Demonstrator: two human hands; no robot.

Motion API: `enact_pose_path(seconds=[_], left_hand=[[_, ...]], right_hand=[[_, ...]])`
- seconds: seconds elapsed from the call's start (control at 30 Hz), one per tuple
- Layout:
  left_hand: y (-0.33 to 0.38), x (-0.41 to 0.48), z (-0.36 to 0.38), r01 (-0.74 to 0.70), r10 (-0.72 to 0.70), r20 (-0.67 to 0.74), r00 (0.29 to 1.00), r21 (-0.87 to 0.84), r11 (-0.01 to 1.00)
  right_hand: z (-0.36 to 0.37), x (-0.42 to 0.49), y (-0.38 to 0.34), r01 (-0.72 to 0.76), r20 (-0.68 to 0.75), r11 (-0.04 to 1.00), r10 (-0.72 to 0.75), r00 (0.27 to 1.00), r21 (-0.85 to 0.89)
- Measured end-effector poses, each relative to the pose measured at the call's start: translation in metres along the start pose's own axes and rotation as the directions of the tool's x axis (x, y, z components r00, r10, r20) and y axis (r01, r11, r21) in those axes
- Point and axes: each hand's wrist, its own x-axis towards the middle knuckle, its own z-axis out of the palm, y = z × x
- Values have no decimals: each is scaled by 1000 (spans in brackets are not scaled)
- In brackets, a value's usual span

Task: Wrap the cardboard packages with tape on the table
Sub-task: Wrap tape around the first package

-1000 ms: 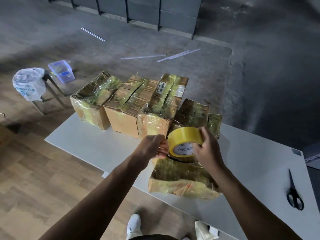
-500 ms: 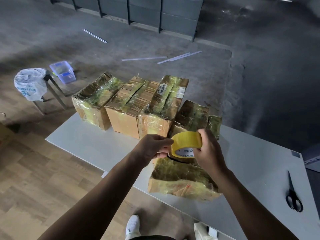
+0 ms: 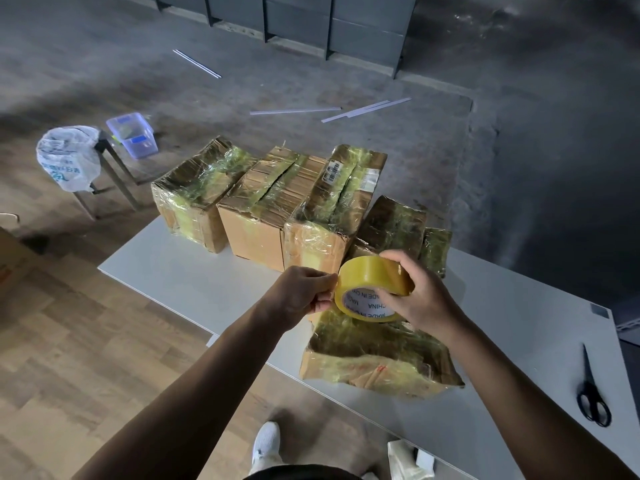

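Above the flat package [image 3: 377,355] at the desk's [image 3: 194,282] near edge, the right hand [image 3: 420,299] grasps the tape roll [image 3: 372,287] while the left hand [image 3: 299,294] pinches its edge.

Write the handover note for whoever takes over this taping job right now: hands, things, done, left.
Right hand grips the tape roll above the nearest package.
Left hand pinches at the roll's rim, probably the tape's loose end.
The nearest package lies at the front edge of the table; the other packages stand behind it; the scissors lie to the right.
Done: every package shows some tape.
Left: likely pull tape free and finish the nearest package; the front of the middle box looks bare.
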Motion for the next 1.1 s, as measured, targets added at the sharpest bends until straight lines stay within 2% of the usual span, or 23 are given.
enact_pose_path(seconds=[0.13,0.27,0.37,0.47,0.5,0.57,0.67,0.73,0.83,0.9,0.97,1.03,1.1], left_hand=[[-3,0,-3,-22,47,-164,985,154,988],[-12,-2,-16,16,19,-182,983,190,982],[-17,-4,-24,35,4,-193,981,197,980],[-16,-2,-33,26,8,-216,976,153,988],[-14,-1,-35,29,8,-216,976,164,986],[-12,2,-36,37,4,-226,974,178,983],[-14,6,-41,83,-67,-255,965,52,995],[-20,5,-46,78,-70,-243,968,25,997],[-30,1,-47,28,0,-240,971,115,993],[-35,3,-46,22,8,-242,970,118,993],[-39,5,-47,22,7,-250,968,113,993],[-39,7,-50,26,-3,-249,968,90,996],[-36,8,-53,30,-12,-233,972,75,997]], right_hand=[[-9,8,-1,105,105,971,-84,991,-215],[-15,11,-12,209,218,858,-116,969,-469],[-12,15,-25,159,324,788,54,944,-594],[-10,20,-29,195,398,638,190,897,-745],[-11,20,-29,197,405,637,198,892,-745],[-17,19,-25,163,408,722,178,896,-673],[-28,12,-8,55,394,918,114,912,-393],[-29,5,3,38,336,970,46,941,-240],[-25,-4,8,81,304,969,-7,953,-232],[-24,-4,8,124,317,942,-20,948,-311],[-27,0,4,207,339,868,-48,940,-451],[-31,5,-4,253,376,773,-20,926,-582],[-32,10,-15,217,406,747,77,911,-628]])
